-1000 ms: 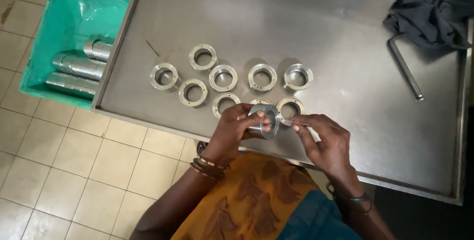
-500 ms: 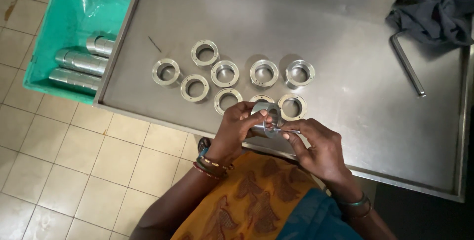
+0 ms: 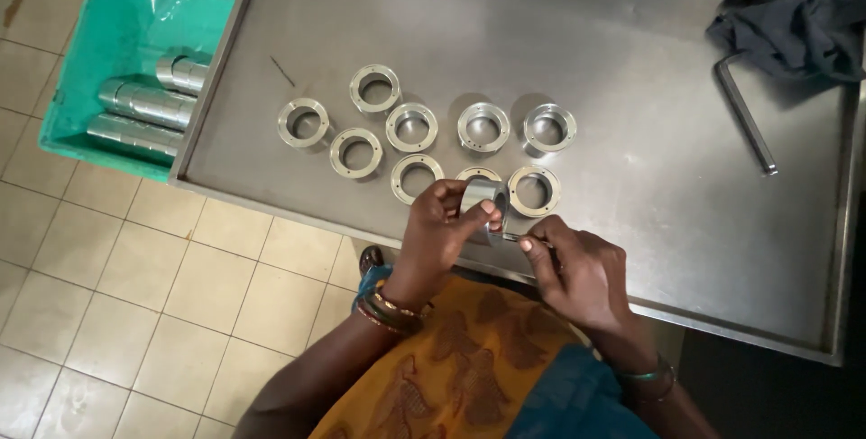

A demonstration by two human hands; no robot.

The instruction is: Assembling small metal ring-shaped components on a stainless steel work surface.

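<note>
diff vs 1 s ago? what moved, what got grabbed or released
Little changed. The left hand still holds the metal ring over the tray's near edge; the right hand has drawn back slightly toward the body, fingertips now at the ring's lower edge. Nothing was let go. The loose rings, hex key, cloth and green bin of cylinders stayed put.

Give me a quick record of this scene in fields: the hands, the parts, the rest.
left hand: grips a metal ring over the tray's near edge
right hand: pinches a thin tool at that ring; the tool is too small to identify
rings on tray: nine lie flat in two rows, e.g.
tray: steel, with a raised rim
crate: green, left of tray, holding metal cylinders
hex key: far right, beside a dark cloth
floor: pale tiles
</note>
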